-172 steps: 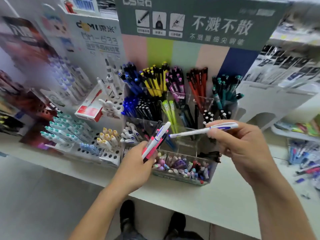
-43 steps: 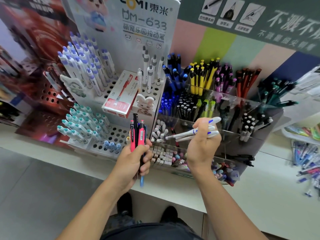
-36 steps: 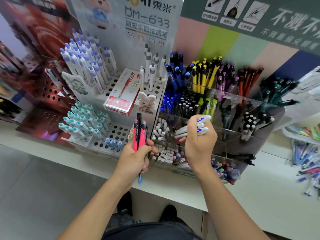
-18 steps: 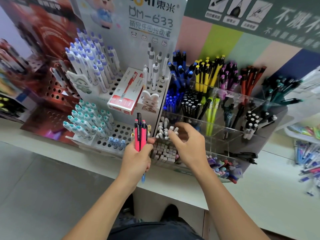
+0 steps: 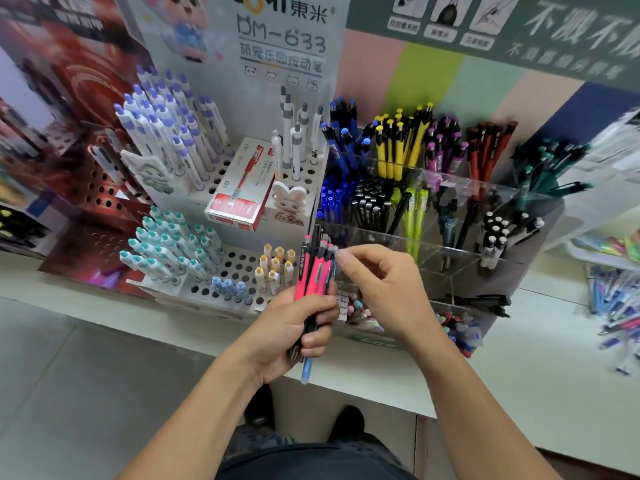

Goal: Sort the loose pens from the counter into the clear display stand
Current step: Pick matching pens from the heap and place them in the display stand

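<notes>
Now, change: the white pens with blue clips that the right hand (image 5: 388, 289) carried a second ago are gone from it, so that batch looks delivered into the clear display stand (image 5: 429, 244); exactly which compartment took them I cannot tell.
Meaning: one lot sorted, I'd say, and the next lot about to be picked out.
Left hand: the left hand (image 5: 294, 327) grips a bundle of pens (image 5: 315, 271), pink and dark barrels upright, one pale blue tip poking out below the fist.
Right hand: holding nothing, fingers curled loosely, fingertips (image 5: 344, 255) right at the tops of the bundle; whether they touch is hard to say.
Bundle versus stand: just in front of the stand's near left corner, above the surface (image 5: 519, 375).
Loose pens: more loose pens (image 5: 620, 306) lie on the surface well to the right of the stand, apart from both hands.
Next call: probably pinch one pen off the bundle and match it to a compartment.
</notes>
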The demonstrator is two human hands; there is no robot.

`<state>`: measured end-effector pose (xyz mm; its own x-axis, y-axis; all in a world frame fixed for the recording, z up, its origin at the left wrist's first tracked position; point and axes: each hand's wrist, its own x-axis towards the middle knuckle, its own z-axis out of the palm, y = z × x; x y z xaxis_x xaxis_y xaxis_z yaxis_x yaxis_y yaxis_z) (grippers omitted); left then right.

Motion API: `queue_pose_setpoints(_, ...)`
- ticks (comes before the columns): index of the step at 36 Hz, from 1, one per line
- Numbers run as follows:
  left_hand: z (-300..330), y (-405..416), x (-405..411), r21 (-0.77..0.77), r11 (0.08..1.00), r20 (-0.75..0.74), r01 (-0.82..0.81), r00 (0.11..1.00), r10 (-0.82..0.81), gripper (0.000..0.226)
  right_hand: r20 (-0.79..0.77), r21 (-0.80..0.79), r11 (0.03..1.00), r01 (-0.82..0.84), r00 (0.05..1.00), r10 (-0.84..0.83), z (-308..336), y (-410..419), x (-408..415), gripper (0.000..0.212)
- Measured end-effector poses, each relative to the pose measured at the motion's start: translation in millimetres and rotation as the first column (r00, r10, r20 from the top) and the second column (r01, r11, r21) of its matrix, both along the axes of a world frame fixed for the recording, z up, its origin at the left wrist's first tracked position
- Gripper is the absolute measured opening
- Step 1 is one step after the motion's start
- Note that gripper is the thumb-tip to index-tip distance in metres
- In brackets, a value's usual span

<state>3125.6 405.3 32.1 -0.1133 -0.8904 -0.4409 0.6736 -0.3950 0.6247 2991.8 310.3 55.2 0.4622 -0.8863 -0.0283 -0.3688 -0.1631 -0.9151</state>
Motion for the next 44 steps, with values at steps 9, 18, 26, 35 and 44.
queue_pose_setpoints(9, 4.2, -16.6, -28.6, -0.101, 0.995, 0.522, 0.007, 0.852, 0.047, 0.016, 0.148, 0.231, 0.972, 0.050, 0.985, -0.086, 1.9, 9.1, -10.6, 0.009)
queue_pose_setpoints(18, 4.3, -18.2, -42.2, -0.092, 0.995, 0.525, -0.025, 0.848, 0.070, 0.019, 0.295, 0.482, 0.871, 0.093, 0.919, -0.261, -0.3, 13.3, -27.7, 0.021)
queue_pose_setpoints(26, -10.6, -19.0, -49.1, -0.106, 0.993, 0.939, 0.045, 0.333, 0.085, 0.006, 0.207, 0.412, 0.906, 0.095, 0.959, -0.195, 13.8, 6.9, -36.6, 0.018)
queue_pose_setpoints(35, -6.1, -18.0, -54.3, -0.055, 0.985, 0.980, 0.163, 0.197, 0.022, 0.017, 0.097, 0.375, 0.926, 0.046, 0.991, -0.088, 7.2, 6.6, -44.2, 0.019)
queue_pose_setpoints(44, -4.2, -16.1, -51.5, -0.096, 0.995, 0.627, 0.008, 0.777, 0.054, 0.021, 0.133, 0.367, 0.924, 0.108, 0.977, -0.167, -3.1, 5.1, -45.1, 0.021)
